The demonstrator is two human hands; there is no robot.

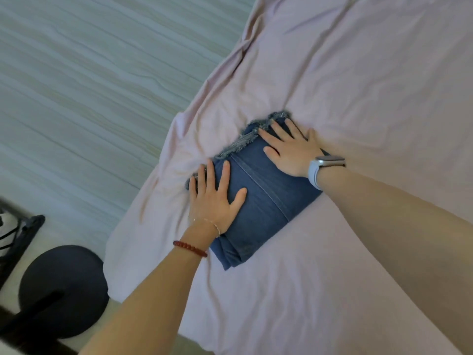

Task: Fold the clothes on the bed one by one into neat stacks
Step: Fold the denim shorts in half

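Keep both hands flat, fingers spread, gripping nothing: left hand (pixel 214 198) and right hand (pixel 290 149) pressing the folded blue denim garment (pixel 258 201) evenly against the pink-sheeted bed (pixel 358 98), smoothing outward

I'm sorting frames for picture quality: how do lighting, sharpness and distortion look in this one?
Head view: light is soft and even, without glare; both hands, left and right, and the folded jeans are fairly sharp; the dark round object at lower left is blurred; the wide angle tilts the scene and enlarges the near forearms against the pink sheet.
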